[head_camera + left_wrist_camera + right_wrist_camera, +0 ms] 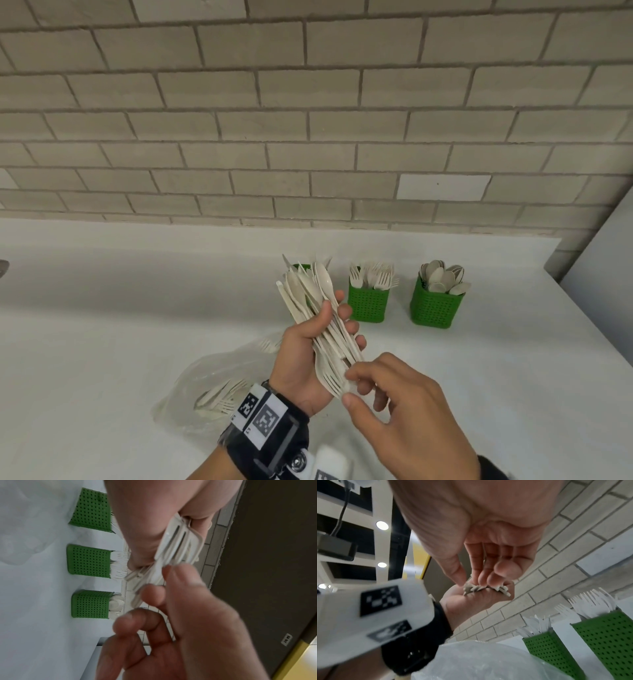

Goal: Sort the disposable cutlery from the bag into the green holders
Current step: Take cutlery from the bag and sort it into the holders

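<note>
The left hand [308,346] squeezes a mixed bunch [318,318] while the right hand [394,411] pinches its low end, so a hard pull could spill it all.

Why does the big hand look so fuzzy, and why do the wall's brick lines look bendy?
In the left wrist view the right hand sits very near the lens and smears, while the green holders stay sharper. In the head view the wide lens bows the brick wall toward the edges. In the right wrist view the ceiling lights glare and the wrist marker block blurs.
</note>
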Action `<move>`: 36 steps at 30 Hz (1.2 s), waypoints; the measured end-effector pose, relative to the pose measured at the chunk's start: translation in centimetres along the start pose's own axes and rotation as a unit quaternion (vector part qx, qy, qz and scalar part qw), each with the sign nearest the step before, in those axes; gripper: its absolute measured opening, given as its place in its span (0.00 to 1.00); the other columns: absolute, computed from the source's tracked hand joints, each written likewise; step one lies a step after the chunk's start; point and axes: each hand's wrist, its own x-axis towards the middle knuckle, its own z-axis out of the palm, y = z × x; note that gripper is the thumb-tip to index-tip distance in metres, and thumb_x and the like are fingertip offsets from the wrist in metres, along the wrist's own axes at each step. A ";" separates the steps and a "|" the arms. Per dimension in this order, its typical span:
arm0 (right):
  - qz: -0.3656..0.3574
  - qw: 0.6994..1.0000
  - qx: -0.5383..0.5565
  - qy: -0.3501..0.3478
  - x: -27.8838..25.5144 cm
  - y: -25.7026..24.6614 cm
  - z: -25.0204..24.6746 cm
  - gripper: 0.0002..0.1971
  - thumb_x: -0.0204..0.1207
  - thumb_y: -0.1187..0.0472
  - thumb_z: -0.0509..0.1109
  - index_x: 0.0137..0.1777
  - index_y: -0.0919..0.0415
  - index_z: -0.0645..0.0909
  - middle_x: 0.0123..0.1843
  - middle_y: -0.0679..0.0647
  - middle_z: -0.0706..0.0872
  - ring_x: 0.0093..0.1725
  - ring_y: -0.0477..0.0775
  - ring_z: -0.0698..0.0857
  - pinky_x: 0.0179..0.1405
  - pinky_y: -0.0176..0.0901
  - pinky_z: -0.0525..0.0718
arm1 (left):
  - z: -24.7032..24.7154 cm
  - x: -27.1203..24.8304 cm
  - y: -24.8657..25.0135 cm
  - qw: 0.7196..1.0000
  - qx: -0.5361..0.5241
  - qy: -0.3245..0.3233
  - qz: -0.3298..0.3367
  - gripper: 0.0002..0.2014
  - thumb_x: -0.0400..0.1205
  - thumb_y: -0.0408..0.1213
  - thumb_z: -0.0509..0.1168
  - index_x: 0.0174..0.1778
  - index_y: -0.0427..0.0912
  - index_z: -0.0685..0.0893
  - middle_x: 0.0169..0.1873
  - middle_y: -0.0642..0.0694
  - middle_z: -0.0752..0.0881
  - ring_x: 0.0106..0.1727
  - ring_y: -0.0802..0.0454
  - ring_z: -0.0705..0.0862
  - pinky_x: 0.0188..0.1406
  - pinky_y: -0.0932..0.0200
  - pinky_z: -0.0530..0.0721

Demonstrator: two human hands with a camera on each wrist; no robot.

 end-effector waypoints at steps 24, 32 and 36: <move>0.074 0.939 0.327 0.071 1.5 -1.6 -6.5 0.07 0.78 0.76 0.65 0.47 0.64 0.78 0.36 0.64 0.89 0.32 0.66 0.89 0.33 0.52 0.87 | -0.3 -2.0 2.1 0.992 0.096 -0.016 -0.079 0.13 0.71 0.30 0.69 0.52 0.39 0.81 0.36 0.45 0.79 0.32 0.46 0.81 0.41 0.46 0.86; 0.068 0.989 0.132 -0.011 9.9 0.1 -5.8 0.11 0.81 0.67 0.66 0.58 0.53 0.84 0.33 0.52 0.86 0.31 0.51 0.85 0.35 0.46 0.84 | 1.8 -1.9 -0.1 0.983 0.160 -0.028 -0.088 0.09 0.79 0.41 0.68 0.47 0.39 0.89 0.41 0.38 0.86 0.27 0.46 0.80 0.28 0.56 0.81; 0.053 0.993 0.096 -0.043 11.9 0.1 -4.8 0.11 0.80 0.64 0.67 0.57 0.50 0.84 0.29 0.46 0.82 0.34 0.56 0.85 0.45 0.58 0.86 | 1.5 -1.5 -0.2 0.986 0.149 -0.005 -0.078 0.10 0.74 0.31 0.73 0.47 0.40 0.79 0.34 0.43 0.80 0.24 0.53 0.74 0.24 0.61 0.75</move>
